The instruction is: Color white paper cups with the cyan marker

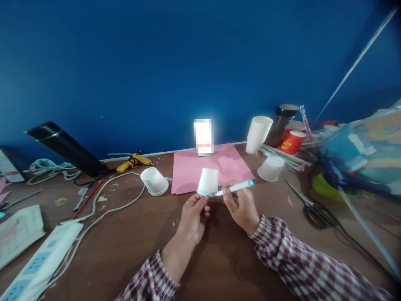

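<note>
A white paper cup (208, 179) is held upside down by its rim in my left hand (194, 215), thumb in front and fingers beneath. Blue marks run along the cup's lower edge. My right hand (241, 205) grips a white marker with a light-blue end (236, 187), its tip at the marked rim on the right side. Another paper cup with blue on its rim (155, 182) stands to the left, and a plain white one (271, 168) stands to the right. Pink paper sheets (184, 171) lie behind the held cup.
Stacked white cups (258, 133), a dark jar (282, 125) and a red cup (292, 143) stand at the back right. Scissors (316, 209) lie to the right. On the left are a yellow glue gun (134, 162), a white cable, a power strip (46, 259) and a black cylinder (69, 148).
</note>
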### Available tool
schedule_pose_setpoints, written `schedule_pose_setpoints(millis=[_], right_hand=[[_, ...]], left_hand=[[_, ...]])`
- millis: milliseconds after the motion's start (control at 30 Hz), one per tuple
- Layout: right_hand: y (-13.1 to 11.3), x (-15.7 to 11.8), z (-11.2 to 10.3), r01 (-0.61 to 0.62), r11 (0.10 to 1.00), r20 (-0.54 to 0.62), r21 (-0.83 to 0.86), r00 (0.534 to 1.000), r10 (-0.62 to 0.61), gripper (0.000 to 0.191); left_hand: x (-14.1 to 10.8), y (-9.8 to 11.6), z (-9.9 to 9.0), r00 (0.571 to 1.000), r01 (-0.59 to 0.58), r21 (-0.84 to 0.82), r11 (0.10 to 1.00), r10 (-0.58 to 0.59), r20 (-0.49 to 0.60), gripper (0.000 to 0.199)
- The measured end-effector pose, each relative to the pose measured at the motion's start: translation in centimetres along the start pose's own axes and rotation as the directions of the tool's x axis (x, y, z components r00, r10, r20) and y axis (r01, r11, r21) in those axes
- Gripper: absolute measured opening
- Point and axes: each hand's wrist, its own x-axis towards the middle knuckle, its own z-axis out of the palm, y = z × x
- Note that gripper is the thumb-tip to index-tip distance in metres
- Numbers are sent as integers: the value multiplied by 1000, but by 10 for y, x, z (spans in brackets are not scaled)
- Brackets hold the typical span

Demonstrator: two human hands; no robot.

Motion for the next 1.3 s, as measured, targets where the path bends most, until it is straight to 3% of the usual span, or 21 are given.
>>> schedule_pose_setpoints(millis=[567, 1100, 1200, 1300], right_hand=[[-1, 0, 0, -9, 1000, 18, 3, 1000, 9, 17], [3, 0, -2, 15, 1000, -72, -4, 997, -15, 13], [1, 0, -2, -14, 998, -100, 66, 995, 20, 15], [0, 1, -1, -56, 965, -161, 256, 982, 100, 14]], left_hand=[[-1, 3, 0, 999, 29, 6, 1000, -29, 25, 29], [-3, 0, -1, 998, 15, 38, 999, -18, 67, 29], [-1, 1, -3, 998, 24, -18, 1000, -23, 60, 27], [1, 4, -4, 997, 60, -136, 989, -54, 47, 21]])
